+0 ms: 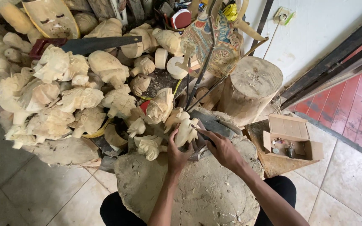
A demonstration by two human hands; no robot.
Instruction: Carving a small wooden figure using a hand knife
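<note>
A broad stump (197, 196) serves as the bench, and a heap of pale carvings (63, 96) is piled beyond its far-left edge. At the stump's far edge a small carving (186, 130) is gripped upright by the left hand (177, 152), fingers wrapped round its base. A thin tool (197, 128) is pinched in the right hand (223, 148), its tip touching the carving. Cuts are probably best kept shallow, with the carving braced down on the stump.

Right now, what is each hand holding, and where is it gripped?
The left hand grips a pale carved wooden figure around its lower part. The right hand pinches a thin carving tool near its tip.
</note>
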